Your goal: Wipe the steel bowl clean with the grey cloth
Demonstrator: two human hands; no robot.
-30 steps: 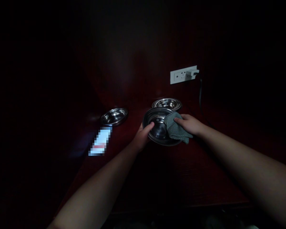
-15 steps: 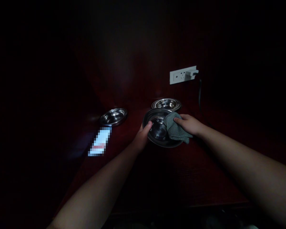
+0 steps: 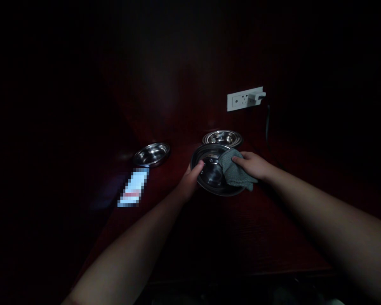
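Note:
A shiny metal bowl [image 3: 211, 176] is held tilted above the dark red table, its inside facing me. My left hand [image 3: 190, 182] grips its left side, thumb over the rim and the other fingers hidden beneath. Over the bowl's right rim lies a grey-green cloth [image 3: 236, 171], partly inside the bowl. My right hand [image 3: 252, 164] is closed on this cloth at the right edge, with the thumb on top; its remaining fingers are out of sight behind the cloth. Just behind the held bowl, other metal bowls [image 3: 222, 137], seemingly stacked, stand on the table.
Another metal bowl [image 3: 151, 154] sits at the left, near a bright pixelated screen [image 3: 133, 187]. On the back wall is a white socket panel [image 3: 245, 99] with a plug in it and a dark cable [image 3: 267, 125] hanging down. The table's front edge [image 3: 241, 275] runs along the bottom.
Very little differs. Both hands keep their hold on the bowl and cloth, and the whole view has shifted by a few pixels.

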